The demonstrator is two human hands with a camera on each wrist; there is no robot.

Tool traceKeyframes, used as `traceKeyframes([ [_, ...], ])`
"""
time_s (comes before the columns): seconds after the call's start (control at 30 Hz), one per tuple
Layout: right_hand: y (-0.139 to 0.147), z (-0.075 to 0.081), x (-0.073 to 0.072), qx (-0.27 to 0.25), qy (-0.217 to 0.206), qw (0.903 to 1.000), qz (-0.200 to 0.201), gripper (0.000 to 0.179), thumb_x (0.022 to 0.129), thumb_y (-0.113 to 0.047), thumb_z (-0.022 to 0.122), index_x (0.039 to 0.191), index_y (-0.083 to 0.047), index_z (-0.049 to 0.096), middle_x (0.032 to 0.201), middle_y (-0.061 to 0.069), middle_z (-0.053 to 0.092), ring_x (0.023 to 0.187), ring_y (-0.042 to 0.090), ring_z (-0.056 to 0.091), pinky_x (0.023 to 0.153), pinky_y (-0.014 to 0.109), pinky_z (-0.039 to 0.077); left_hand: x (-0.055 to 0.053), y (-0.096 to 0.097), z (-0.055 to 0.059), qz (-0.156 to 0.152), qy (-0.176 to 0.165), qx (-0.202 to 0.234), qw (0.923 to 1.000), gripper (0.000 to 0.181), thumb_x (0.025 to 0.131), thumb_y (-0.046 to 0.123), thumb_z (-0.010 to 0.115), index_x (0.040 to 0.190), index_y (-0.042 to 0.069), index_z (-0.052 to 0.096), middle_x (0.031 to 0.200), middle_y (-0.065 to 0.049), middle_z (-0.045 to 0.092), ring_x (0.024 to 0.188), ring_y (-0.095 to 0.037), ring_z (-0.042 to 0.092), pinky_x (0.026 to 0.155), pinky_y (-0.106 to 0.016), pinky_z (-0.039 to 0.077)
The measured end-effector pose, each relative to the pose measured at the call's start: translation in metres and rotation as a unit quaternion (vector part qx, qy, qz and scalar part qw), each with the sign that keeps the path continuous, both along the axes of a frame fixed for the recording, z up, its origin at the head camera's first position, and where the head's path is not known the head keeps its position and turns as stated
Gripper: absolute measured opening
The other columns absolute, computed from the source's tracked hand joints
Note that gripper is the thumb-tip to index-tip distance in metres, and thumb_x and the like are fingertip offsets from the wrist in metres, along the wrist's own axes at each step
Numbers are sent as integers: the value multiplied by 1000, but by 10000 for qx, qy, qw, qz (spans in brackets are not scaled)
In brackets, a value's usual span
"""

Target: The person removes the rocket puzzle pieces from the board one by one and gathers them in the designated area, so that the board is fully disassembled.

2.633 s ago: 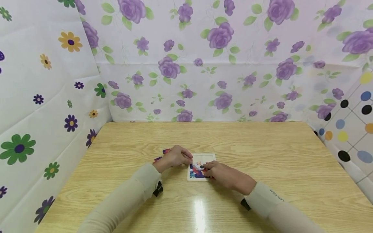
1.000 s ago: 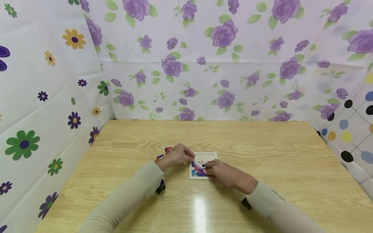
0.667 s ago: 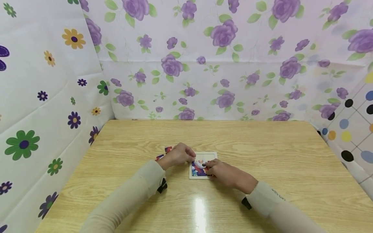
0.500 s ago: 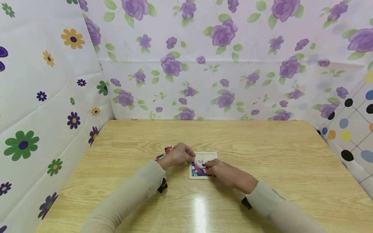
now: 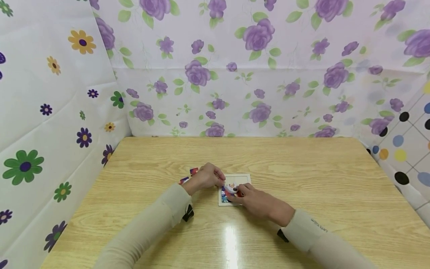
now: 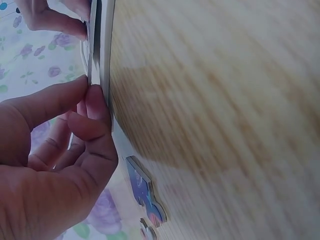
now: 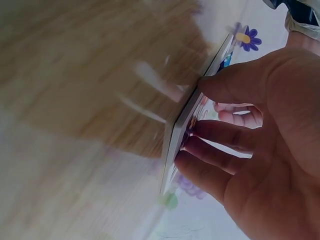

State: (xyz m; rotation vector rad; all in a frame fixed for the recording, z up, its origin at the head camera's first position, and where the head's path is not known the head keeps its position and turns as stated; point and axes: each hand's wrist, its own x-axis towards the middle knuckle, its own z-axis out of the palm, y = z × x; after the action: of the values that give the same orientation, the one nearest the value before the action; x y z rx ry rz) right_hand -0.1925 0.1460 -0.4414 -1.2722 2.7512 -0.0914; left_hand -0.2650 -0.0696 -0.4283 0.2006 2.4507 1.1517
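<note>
On the pale wooden worktop (image 5: 151, 224): a flat, square, cream puzzle frame (image 5: 223, 204), partly filled with bright picture.
White, rounded puzzle piece with a black spot (image 5: 230, 189): over the frame's middle; I can't tell if it lies flat.
Left hand (image 5: 209, 175): thumb and finger pinch the piece's edge.
Right hand (image 5: 256, 200): fingers apart, touching frame and picture.
Feel: probably light, stiff, a bit slippery; corners might chip.
Best hold: thin side edges, gently.
</note>
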Motion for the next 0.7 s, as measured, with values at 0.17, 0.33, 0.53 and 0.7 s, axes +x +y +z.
traceKeyframes([
  [0.17,-2,-1,0,193,304,9993,49,50,101,0,51,145,-25,56,130,15,50,117,29,50,80,35,54,1,-1,0,12,18,36,10000,8,84,4,80,82,8,74,79,0,70,73,-16,61,64,-27,46],
  [0.33,-3,0,-1,232,330,9992,64,50,100,0,52,143,-24,57,127,15,51,115,28,50,81,35,53,2,-1,1,36,-11,55,10000,9,84,2,80,83,8,73,76,-2,72,73,-17,64,69,-27,47],
  [0.53,-3,2,-1,234,322,9992,68,50,100,0,53,144,-24,57,128,15,51,116,29,51,83,37,54,1,-2,2,-18,-49,41,10000,6,85,4,79,88,6,75,79,-1,71,75,-17,62,68,-28,46],
  [0.7,-4,3,-1,235,284,9993,53,49,100,0,53,143,-23,58,131,15,51,118,29,50,87,38,52,0,-2,1,-64,-100,29,9999,4,86,6,79,89,6,75,84,-1,70,77,-19,61,66,-28,46],
])
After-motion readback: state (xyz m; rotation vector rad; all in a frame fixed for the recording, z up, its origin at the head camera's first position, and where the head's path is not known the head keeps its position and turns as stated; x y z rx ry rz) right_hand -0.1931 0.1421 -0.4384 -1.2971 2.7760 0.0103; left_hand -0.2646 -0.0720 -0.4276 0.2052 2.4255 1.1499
